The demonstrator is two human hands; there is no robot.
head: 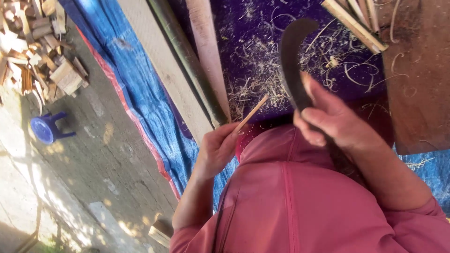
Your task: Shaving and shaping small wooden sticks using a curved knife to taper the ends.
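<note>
Purple tarp (pixel 262 56) littered with shavings underneath, left hand (pixel 218 150) grip pinching the thin bamboo strip (pixel 251 113) just left of the curved blade (pixel 293 56), right hand (pixel 328 117) wrapped tight round its handle; I'd shave away, shallow.

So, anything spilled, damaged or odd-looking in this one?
Pale curled shavings lie strewn over the purple mat. Nothing looks broken. The right hand grips a dark curved blade; the left hand holds a thin stick.
</note>
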